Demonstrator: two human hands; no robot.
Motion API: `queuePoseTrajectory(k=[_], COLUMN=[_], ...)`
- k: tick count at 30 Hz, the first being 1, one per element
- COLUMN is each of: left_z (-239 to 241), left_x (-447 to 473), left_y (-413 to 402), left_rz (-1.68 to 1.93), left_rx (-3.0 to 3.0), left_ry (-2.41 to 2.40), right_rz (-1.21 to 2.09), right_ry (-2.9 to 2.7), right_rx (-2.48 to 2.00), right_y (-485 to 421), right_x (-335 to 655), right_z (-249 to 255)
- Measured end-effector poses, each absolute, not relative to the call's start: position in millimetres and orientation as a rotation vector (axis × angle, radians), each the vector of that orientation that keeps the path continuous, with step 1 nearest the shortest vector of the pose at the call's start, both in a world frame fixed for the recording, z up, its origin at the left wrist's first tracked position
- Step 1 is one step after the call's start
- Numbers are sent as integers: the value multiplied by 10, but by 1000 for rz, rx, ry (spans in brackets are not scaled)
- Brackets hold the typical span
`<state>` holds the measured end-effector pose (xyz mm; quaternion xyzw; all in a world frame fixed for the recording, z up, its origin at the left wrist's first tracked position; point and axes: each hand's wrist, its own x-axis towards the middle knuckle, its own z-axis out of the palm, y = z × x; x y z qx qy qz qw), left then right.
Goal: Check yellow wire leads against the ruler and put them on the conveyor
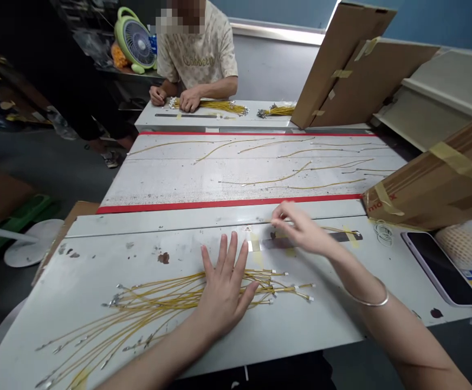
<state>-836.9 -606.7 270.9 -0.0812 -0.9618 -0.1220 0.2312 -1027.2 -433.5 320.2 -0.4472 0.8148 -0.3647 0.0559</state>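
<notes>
Left hand (223,287) flat, fingers spread, pressing the fan of thin yellow terminal-tipped wires (158,303) near the front edge of the scuffed white worktop (97,260). Right hand (296,227) pinches one yellow wire (337,229) at the far edge. Step: feeding singles toward the red-edged white conveyor belt (170,184). Next calls for a clean single-wire pick.

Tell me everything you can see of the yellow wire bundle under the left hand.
The yellow wire bundle is a loose fan of thin yellow leads, each tipped with small metal terminals. It lies flat on the scuffed white table, ends gathered at the right and splaying out toward the near left edge. The left hand presses on it palm down, fingers spread. The right hand is clear of it.
</notes>
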Motion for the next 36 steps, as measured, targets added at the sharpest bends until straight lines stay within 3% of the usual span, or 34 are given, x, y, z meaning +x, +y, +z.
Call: queuePoseTrajectory(k=[4, 9, 13, 21, 31, 36], left_z=[2698, 2647, 2613, 2533, 2308, 2188], left_x=[-8358, -8367, -8375, -8383, -8550, -8534], left_y=[-6100, -6094, -6093, -6153, -6136, -6136], left_rz=[-381, -376, -288, -235, -366, -445], left_rx=[-215, -205, -243, -354, -314, -351], left_ry=[-2644, -2648, -2646, -2456, -2207, -2322], right_rz=[-1311, -1215, -1089, -863, -546, -528], right_ry=[2977, 3452, 3089, 2773, 2785, 2759], right_rx=[-1334, -1483, -1770, -1593, -1324, -1279], right_y=[-4031, -4344, -5314, -6640, -6858, -6838], right_x=[-10805, -11287, -11364, -11183, -11372, -11396], right_z=[3964, 4648, 4241, 2910, 2670, 2685])
